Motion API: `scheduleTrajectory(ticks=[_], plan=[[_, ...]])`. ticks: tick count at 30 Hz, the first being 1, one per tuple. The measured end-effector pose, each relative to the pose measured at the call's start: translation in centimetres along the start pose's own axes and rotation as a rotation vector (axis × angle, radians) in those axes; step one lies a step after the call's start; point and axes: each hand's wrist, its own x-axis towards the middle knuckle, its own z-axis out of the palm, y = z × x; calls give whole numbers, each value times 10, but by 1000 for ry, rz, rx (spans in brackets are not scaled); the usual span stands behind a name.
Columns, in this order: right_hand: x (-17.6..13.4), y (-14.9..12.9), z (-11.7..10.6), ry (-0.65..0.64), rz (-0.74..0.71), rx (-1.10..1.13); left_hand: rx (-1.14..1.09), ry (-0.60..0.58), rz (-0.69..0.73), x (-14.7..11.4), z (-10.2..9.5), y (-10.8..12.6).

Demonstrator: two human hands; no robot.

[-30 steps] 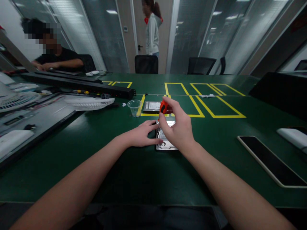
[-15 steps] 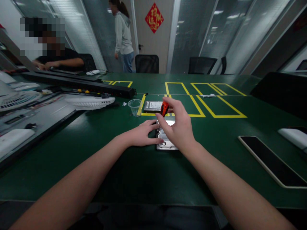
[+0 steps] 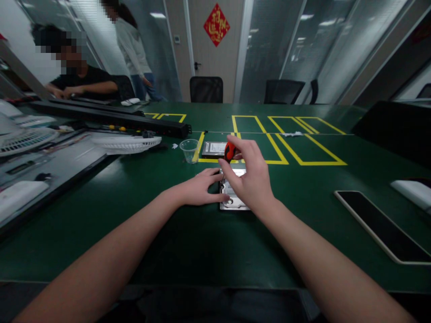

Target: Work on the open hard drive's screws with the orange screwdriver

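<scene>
A silver hard drive (image 3: 239, 205) lies flat on the green table, partly covered by my hands. My left hand (image 3: 201, 187) steadies its left side, the thumb resting on top near the lower left corner and the other fingers at the upper left. In my right hand (image 3: 253, 177) is a screwdriver (image 3: 230, 151) with a red and black handle, held upright between thumb and fingers. Its thin shaft points down at the drive's upper left part; the exact tip contact is too small to make out. My palm hides the drive's right side.
Behind my hands lie a second hard drive (image 3: 213, 149) and a clear plastic cup (image 3: 189, 150). A phone (image 3: 380, 226) is at the right. White fan-like parts (image 3: 128, 144) and a long black bar (image 3: 161, 126) occupy the left. A co-worker (image 3: 84, 80) sits beyond them.
The screwdriver handle has turned slightly in my right hand's fingers. My left hand and the hard drive stay put. A person in the background has walked left.
</scene>
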Motion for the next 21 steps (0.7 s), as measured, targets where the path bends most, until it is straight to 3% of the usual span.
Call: scheduleTrajectory(ticks=[12, 21], plan=[[-2, 1, 0, -32, 39, 15, -8, 10, 17, 1, 0, 0], [-2, 0, 1, 15, 16, -2, -4, 1, -13, 1, 1, 0]])
